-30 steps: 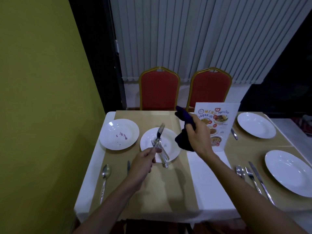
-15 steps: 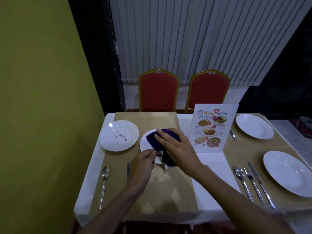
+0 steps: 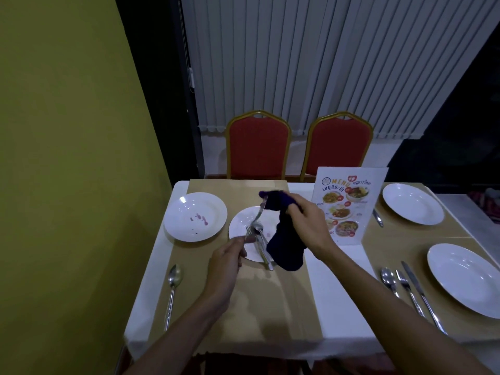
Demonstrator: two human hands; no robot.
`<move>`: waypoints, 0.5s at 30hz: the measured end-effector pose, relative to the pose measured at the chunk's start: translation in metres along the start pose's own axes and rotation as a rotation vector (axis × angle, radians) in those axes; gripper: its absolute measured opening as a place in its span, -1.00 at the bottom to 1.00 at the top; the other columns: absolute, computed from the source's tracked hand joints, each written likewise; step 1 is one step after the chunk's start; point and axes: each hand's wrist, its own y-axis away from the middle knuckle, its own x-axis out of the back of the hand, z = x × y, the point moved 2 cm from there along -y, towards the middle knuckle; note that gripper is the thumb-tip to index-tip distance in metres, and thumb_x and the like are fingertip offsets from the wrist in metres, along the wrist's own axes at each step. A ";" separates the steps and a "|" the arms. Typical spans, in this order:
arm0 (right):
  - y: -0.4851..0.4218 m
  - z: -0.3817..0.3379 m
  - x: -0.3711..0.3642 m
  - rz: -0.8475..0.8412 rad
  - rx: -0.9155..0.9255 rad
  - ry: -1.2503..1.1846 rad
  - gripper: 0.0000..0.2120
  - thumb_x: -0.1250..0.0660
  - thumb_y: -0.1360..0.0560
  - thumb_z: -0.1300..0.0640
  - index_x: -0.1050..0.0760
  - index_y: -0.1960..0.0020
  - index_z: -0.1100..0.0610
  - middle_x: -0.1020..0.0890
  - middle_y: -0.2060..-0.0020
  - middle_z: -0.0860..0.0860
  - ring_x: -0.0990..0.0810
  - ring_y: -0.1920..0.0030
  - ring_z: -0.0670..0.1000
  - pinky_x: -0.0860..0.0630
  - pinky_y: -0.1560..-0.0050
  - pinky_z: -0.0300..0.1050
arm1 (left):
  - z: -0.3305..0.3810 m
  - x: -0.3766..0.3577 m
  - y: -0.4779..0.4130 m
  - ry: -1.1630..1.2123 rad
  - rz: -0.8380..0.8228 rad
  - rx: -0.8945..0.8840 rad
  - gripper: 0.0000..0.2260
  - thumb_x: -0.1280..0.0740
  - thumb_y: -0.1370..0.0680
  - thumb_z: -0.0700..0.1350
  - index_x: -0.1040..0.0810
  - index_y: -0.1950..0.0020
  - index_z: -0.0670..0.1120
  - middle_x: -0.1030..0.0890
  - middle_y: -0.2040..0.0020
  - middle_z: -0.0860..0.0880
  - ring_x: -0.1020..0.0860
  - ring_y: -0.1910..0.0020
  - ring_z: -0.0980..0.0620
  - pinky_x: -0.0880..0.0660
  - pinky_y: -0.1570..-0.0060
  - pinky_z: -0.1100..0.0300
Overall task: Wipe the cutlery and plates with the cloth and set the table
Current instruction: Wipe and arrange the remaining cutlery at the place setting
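Table (image 3: pixel 332 307): two places on the right were already laid; the left side was judged unfinished.
Menu stand (image 3: pixel 349 204): placed just behind the right hand, where it could be knocked.
Stained plate (image 3: pixel 194 216): left unwiped at the far left, red spots showing.
Centre plate (image 3: pixel 240 226): used as a rest for loose cutlery (image 3: pixel 261 247).
Cloth (image 3: pixel 284 244): gripped at its top by the right hand (image 3: pixel 305 220), with the tail hung over the centre plate.
Held piece (image 3: pixel 258 215): pinched low in the left hand (image 3: pixel 230 263) and raised into the cloth's fold, seemingly for wiping; fork or knife could not be told.
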 end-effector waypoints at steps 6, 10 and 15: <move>0.016 -0.010 -0.034 -0.336 -0.243 -0.346 -0.77 -0.32 -0.56 -0.04 -0.62 -0.08 0.08 -0.71 0.06 0.10 -0.69 0.05 0.12 -0.59 0.04 -0.07 | 0.002 -0.007 -0.019 -0.162 -0.007 -0.052 -0.82 -0.30 -0.61 -0.03 -0.71 0.03 0.04 -0.71 0.19 0.07 -0.66 0.19 0.06 -0.58 0.16 0.14; 0.017 -0.005 -0.045 -0.246 -0.281 -0.315 -0.71 -0.45 -0.48 -0.01 -0.57 -0.10 0.14 -0.71 0.07 0.07 -0.69 0.07 0.09 -0.62 0.03 -0.04 | -0.005 0.002 -0.028 -0.117 -0.023 0.001 -0.94 -0.41 -0.54 -0.14 -0.68 0.05 -0.05 -0.71 0.21 0.04 -0.64 0.22 0.09 -0.56 0.22 0.27; 0.020 -0.002 -0.050 -0.250 -0.209 -0.117 -0.73 -0.42 -0.47 -0.14 -0.55 -0.02 0.04 -0.67 0.16 -0.03 -0.67 0.17 0.00 -0.61 0.19 -0.15 | 0.015 0.016 -0.050 -0.038 0.106 -0.096 -0.83 -0.40 -0.55 -0.04 -0.63 -0.13 0.02 -0.64 -0.10 0.05 -0.59 -0.11 0.03 -0.56 -0.15 0.05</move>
